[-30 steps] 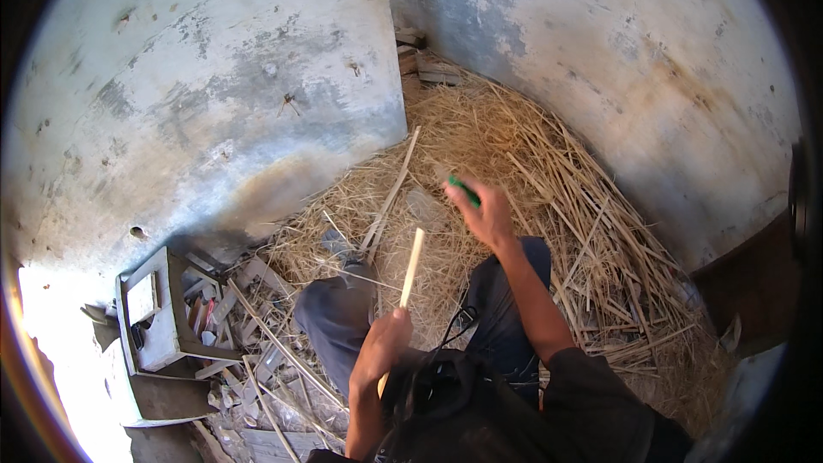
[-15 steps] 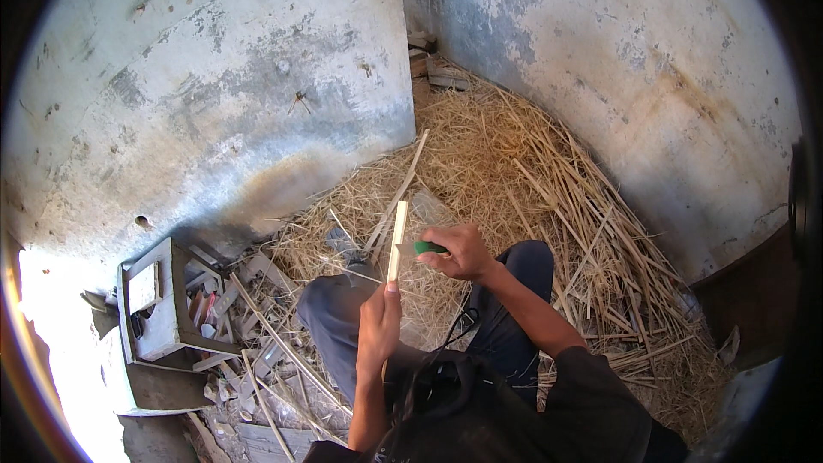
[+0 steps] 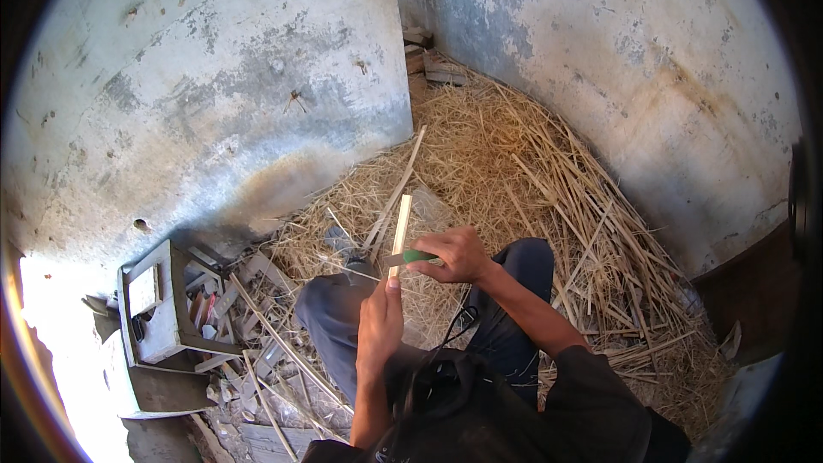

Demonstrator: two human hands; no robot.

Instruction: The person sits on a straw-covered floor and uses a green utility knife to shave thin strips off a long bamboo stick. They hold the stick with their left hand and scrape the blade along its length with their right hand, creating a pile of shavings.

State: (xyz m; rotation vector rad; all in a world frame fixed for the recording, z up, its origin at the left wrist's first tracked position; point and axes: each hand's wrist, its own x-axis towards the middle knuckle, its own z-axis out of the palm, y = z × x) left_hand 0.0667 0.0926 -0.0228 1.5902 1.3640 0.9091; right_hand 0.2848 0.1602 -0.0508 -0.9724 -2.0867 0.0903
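My left hand (image 3: 380, 319) is closed round the lower end of a pale bamboo strip (image 3: 403, 219), which points up and away from me. In my right hand (image 3: 459, 255) is a knife (image 3: 417, 255) with a green handle, gripped in closed fingers. Its dark blade crosses the strip just above my left thumb and touches it. The strip's lower end is hidden inside my left hand.
Straw-like shavings and long thin strips (image 3: 591, 266) cover the floor along the right wall. At left stands a worn wooden stool-like frame (image 3: 184, 326) among scraps. Peeling walls (image 3: 257, 77) meet at the back. My bent knees (image 3: 527, 270) flank the work.
The knife in my right hand has moved down the strip, toward my left hand. The strip's far end has risen slightly; my left hand has barely moved.
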